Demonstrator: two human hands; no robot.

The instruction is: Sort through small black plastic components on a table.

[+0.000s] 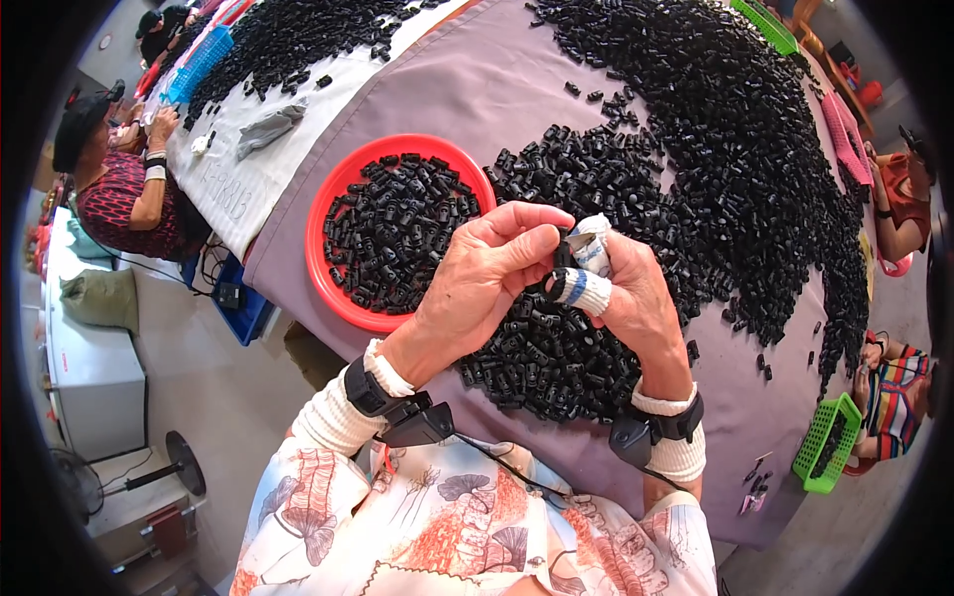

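My two hands meet above a heap of small black plastic pieces (552, 363) on the cloth-covered table. Thumb and forefinger of my left hand (477, 268) are pinched together against a small black plastic piece (562, 256). My right hand (636, 298) closes on the same piece from the other side; white cloth covers with blue stripes wrap its thumb and forefinger. Fingers hide most of the piece, so its exact shape cannot be made out. Left of my hands, a round red basin (320, 233) holds many similar black pieces.
A far larger spread of black pieces (715, 129) covers the table's back and right. Green baskets (825, 447) sit at the right edge and far right corner, a pink basket (845, 139) between them. People work at left and right. A grey cloth (270, 129) lies on the neighbouring white table.
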